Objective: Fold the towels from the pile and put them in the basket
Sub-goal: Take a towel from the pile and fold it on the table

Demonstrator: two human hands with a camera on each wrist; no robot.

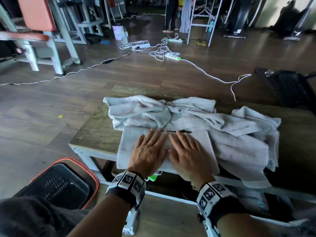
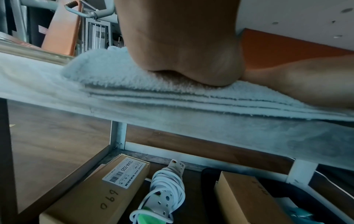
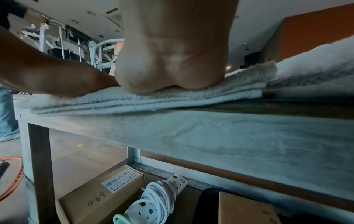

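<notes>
A folded pale grey towel [image 1: 126, 147] lies at the near edge of the low wooden table [image 1: 95, 129], several layers thick, its front hanging over the edge. My left hand [image 1: 150, 147] and right hand [image 1: 186, 149] lie side by side, flat on it with straight fingers, palms pressing down. In the left wrist view the heel of my left hand [image 2: 184, 60] sinks into the towel [image 2: 134, 91]; in the right wrist view my right hand [image 3: 172, 68] does the same on the towel [image 3: 153, 100]. Behind them lies the pile of crumpled towels [image 1: 196, 115]. The black basket [image 1: 63, 185] with an orange rim stands on the floor, lower left.
Under the table a shelf holds cardboard boxes [image 2: 91, 195] and a coiled white power strip [image 2: 164, 191]. White cables and power strips [image 1: 171, 55] trail over the wooden floor beyond. Gym equipment [image 1: 42, 31] stands far left; a black mesh object [image 1: 287, 86] is at right. A person stands far back.
</notes>
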